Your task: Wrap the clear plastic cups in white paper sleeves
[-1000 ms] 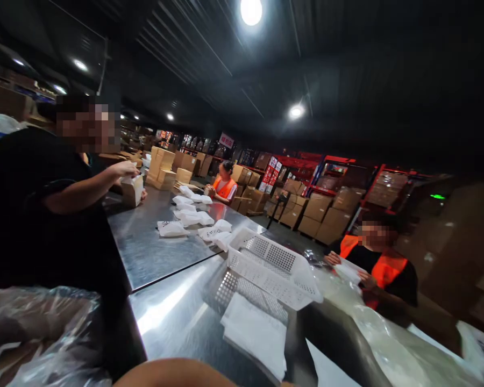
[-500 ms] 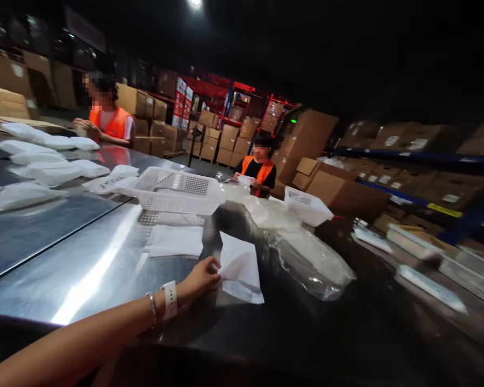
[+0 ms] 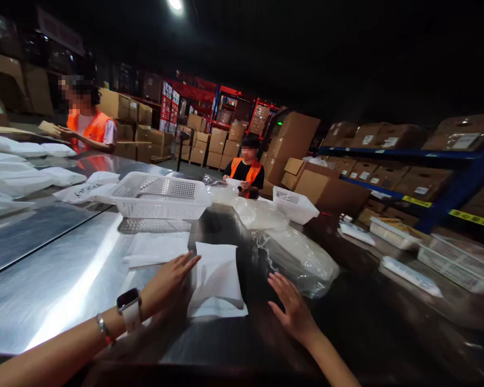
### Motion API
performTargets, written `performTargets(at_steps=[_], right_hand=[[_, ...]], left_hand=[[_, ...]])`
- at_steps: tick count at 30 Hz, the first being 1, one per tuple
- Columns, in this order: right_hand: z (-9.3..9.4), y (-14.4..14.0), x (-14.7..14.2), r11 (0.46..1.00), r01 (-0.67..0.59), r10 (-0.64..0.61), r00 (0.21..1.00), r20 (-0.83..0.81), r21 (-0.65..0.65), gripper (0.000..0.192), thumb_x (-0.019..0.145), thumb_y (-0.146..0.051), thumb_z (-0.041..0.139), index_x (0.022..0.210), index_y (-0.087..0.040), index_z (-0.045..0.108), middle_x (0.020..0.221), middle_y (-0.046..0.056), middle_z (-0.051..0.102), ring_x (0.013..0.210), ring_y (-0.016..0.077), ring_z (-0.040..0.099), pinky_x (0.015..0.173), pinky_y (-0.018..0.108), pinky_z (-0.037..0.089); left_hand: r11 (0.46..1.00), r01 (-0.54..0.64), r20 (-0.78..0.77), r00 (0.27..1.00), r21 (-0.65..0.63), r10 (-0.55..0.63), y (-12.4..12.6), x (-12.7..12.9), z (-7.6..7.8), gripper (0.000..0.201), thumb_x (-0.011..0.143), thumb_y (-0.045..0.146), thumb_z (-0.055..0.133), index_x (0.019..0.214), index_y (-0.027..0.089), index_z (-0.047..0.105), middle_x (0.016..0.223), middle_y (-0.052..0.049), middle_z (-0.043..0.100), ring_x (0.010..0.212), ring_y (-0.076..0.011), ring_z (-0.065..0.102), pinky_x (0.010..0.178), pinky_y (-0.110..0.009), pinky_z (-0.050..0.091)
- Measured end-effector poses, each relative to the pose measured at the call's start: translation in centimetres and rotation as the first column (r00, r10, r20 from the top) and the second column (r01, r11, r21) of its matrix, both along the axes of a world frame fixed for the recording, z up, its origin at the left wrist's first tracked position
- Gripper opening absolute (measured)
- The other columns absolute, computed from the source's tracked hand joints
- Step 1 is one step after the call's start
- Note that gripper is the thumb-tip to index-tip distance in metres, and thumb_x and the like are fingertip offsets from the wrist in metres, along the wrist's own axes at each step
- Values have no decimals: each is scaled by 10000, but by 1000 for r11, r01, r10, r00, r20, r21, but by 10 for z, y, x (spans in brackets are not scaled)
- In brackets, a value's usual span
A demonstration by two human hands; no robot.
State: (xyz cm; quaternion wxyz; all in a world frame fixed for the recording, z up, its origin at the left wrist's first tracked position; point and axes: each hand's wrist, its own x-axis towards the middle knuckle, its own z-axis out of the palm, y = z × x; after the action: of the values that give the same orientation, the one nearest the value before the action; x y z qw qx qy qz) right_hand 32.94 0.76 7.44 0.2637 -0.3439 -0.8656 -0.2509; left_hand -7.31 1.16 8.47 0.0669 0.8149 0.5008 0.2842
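A white paper-like bag [image 3: 216, 274] lies flat on the dark metal table [image 3: 173, 344] in front of me. To its left is my left hand [image 3: 172, 279], open, fingers stretched toward the bag's left edge and nothing in its grasp. On the other side, my right hand [image 3: 290, 303] is open above the table, fingers apart, near a clear plastic bag [image 3: 302, 258] with whitish contents. A stack of flat white bags [image 3: 159, 248] rests just beyond my left hand.
Behind the stack stands a white perforated basket [image 3: 161, 207]; a smaller white basket [image 3: 294, 204] is farther right. Filled white packages [image 3: 20, 180] cover the far left. Two people in orange vests work across the table. Shelves with cartons [image 3: 399, 137] line the right.
My left hand has let go of the white bag's edge, its fingers now extended. My right hand has come into view from below right. The view has shifted slightly to the right.
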Motion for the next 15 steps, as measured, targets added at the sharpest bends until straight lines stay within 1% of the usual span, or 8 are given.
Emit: performTargets(at_steps=[2,3,4,5,7,10,12,15], right_hand=[[5,42,-27,993,-111,115,981,159,-35,573,875,-169,533,1440,-169,434,1428,161,522,1379,285,421,1046,487,476],[5,59,-39,985,-167,171,963,207,-37,576,850,-167,553,1418,-158,461,1453,175,490,1413,297,363,1066,511,448],[4,73,-50,973,-230,231,941,246,-30,571,828,-162,568,1393,-164,490,1464,178,476,1434,302,317,1080,530,424],[2,83,-58,956,-293,286,917,277,-17,557,813,-164,579,1367,-177,518,1467,175,475,1447,306,280,1089,546,405],[-2,95,-71,916,-400,376,867,328,7,507,816,-184,589,1323,-195,561,1454,168,493,1456,321,239,1094,585,377],[-1,95,-79,873,-486,440,818,370,37,402,875,-218,590,1274,-173,602,1402,159,551,1445,332,252,1105,606,350],[4,90,-82,860,-505,445,813,374,72,322,905,-212,596,1221,-171,641,1358,137,594,1421,320,307,1118,582,342],[16,77,-86,832,-542,470,801,371,117,227,930,-206,594,1132,-202,698,1280,103,650,1336,283,450,1096,514,388]], left_hand=[[988,104,-249,966,115,-73,18,-1,0,790,747,-1,498,1474,288,383,1586,-90,332,1454,-290,301,1186,-534,233],[972,181,-335,934,149,-123,27,1,1,817,747,2,523,1483,320,361,1612,-74,272,1482,-291,229,1198,-563,178],[950,262,-394,902,169,-179,33,4,1,817,751,18,553,1479,338,364,1617,-65,256,1487,-291,210,1201,-576,152],[922,346,-435,867,176,-242,39,8,2,798,758,42,582,1470,343,381,1611,-64,271,1482,-289,231,1203,-576,152],[855,477,-473,813,204,-341,47,16,1,715,786,69,605,1432,332,445,1569,-66,365,1450,-281,318,1201,-557,193],[769,560,-455,797,309,-398,53,21,-5,519,869,74,550,1340,295,556,1452,-54,534,1383,-245,437,1201,-498,252],[747,559,-412,813,359,-411,54,19,-9,442,895,83,522,1293,263,593,1393,-51,593,1344,-228,488,1203,-470,266],[753,574,-340,813,323,-473,46,12,-11,480,865,70,517,1312,235,575,1378,-62,606,1328,-236,507,1204,-478,262]])
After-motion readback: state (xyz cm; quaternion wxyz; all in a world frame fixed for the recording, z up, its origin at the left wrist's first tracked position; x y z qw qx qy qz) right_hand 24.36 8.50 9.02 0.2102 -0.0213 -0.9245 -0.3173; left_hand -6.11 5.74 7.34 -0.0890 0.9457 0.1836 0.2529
